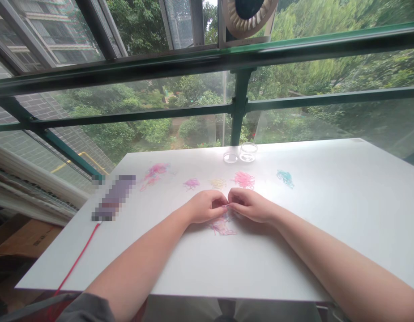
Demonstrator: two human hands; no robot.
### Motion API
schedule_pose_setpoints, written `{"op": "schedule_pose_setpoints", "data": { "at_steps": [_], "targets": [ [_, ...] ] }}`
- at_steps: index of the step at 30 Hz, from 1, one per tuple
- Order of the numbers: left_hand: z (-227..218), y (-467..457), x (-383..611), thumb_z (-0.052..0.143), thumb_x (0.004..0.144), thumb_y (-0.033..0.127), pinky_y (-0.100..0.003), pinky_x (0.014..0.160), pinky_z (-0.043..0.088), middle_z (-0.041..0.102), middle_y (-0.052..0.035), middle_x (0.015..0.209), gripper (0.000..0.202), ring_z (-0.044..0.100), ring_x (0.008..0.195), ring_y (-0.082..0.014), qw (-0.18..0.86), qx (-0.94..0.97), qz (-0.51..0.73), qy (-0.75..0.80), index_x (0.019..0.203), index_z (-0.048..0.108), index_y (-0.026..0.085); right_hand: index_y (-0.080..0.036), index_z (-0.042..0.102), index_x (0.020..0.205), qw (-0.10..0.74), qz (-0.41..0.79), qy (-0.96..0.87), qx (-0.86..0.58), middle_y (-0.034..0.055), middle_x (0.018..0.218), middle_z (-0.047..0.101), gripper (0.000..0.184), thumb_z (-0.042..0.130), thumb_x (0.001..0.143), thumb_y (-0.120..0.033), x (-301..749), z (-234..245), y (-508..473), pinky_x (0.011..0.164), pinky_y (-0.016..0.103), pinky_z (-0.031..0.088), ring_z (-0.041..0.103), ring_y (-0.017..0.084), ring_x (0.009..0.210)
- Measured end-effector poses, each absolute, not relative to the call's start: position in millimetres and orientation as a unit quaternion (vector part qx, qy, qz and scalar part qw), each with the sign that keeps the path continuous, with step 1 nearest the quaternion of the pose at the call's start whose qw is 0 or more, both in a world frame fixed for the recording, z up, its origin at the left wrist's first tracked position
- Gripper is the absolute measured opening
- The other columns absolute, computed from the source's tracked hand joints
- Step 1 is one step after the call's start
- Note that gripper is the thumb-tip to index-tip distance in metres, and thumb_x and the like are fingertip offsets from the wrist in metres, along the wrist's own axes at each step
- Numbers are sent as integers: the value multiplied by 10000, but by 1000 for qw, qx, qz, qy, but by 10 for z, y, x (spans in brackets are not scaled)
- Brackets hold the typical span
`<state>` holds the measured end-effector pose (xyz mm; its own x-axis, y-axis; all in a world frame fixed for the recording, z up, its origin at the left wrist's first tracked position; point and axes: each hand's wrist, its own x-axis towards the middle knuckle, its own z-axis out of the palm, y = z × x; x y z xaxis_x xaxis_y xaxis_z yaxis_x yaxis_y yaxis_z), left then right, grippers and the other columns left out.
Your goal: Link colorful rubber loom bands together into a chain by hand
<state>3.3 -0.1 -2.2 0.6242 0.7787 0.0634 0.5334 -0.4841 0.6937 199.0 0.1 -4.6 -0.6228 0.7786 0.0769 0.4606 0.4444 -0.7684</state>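
Observation:
My left hand (207, 206) and my right hand (253, 205) meet over the middle of the table, thumbs and fingertips pinched. A thin, pale rubber band (226, 205) spans the small gap between them, with both hands closed on it. Just below lies a mixed pile of coloured rubber bands (223, 226), partly covered by my fingers. Beyond my hands are separate piles: purple bands (192, 184), yellow bands (218, 183), pink bands (244, 180) and teal bands (286, 178). A looser pink and mixed pile (156, 173) is spread at the left.
A clear round container (249, 152) stands at the table's far edge beside a clear lid (230, 158). On the left lies a pixelated dark object (114, 197) with a red cord (77, 259). The white table (277, 268) adjoins a window with green rails (240, 107).

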Motion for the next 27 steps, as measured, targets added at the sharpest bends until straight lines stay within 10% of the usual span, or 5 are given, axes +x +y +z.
{"op": "schedule_pose_setpoints", "data": {
  "at_steps": [27],
  "targets": [
    [-16, -9, 37, 532, 743, 292, -220, 617, 403, 624, -20, 780, 159, 515, 671, -116, 329, 838, 191, 391, 810, 610, 171, -175, 477, 745, 213, 369, -821, -381, -18, 644, 484, 62, 460, 772, -228, 1996, -57, 9, 529, 220, 337, 410, 92, 570]
  ]
}}
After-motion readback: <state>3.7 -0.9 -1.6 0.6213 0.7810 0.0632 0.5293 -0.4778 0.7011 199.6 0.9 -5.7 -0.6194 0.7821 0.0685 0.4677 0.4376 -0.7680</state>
